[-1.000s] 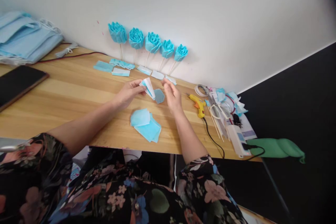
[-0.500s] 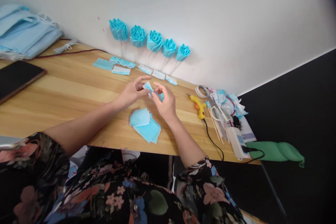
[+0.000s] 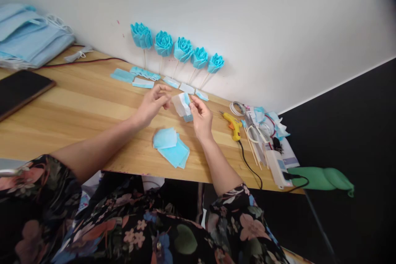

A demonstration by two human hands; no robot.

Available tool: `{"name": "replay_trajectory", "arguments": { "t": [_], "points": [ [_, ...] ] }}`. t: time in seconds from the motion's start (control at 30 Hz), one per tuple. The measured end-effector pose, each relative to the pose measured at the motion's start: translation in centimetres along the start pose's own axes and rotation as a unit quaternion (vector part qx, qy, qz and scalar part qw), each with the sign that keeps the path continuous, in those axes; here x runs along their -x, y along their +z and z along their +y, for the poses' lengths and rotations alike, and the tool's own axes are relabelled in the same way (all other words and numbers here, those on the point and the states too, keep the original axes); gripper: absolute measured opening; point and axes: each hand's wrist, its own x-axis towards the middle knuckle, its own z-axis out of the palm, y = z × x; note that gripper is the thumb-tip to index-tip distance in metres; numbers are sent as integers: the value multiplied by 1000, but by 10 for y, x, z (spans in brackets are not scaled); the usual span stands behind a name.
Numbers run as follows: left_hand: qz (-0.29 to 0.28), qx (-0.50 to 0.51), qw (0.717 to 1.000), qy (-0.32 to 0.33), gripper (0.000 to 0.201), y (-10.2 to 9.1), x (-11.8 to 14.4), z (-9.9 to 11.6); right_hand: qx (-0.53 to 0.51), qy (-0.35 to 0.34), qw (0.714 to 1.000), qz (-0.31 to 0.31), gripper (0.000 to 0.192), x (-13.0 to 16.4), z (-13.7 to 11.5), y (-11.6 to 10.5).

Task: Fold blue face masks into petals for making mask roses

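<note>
Both hands meet above mid-bench: right hand [image 3: 202, 116] pinches the folded piece [image 3: 182, 105] upright, nearer it; left hand [image 3: 152, 103], fingers loosely open, touches its left edge.

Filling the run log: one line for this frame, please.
left hand: open beside fabric piece | right hand: pinches it | below: cut fabric stack | right: glue gun

Bare tabletop [image 3: 86, 107] left of hands; glue gun [image 3: 232, 123], clutter [image 3: 266, 132] block right.
</note>
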Motion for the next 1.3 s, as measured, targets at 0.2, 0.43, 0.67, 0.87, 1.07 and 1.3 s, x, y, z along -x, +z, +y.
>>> {"name": "replay_trajectory", "arguments": {
  "t": [0.2,0.43,0.67,0.87,1.07,1.3],
  "points": [
    [-87,-81,993,-25,36,3,6,4,-8,-11,1000,-10,35,3,-1,3],
    [-134,-56,988,-48,33,4,5,-5,-12,-21,998,-51,34,8,-10,7],
    [-135,-50,988,-53,35,2,2,-12,-2,-18,998,-63,35,10,-13,7],
    [-119,-66,990,-47,26,0,-1,-20,-5,-18,998,-62,35,11,-16,7],
    [-106,-78,990,-59,20,0,-1,-15,-27,-9,998,-52,36,10,-17,5],
    [-71,-90,990,-78,16,-2,-4,-14,-57,13,998,-10,41,1,-10,1]
  ]
}}
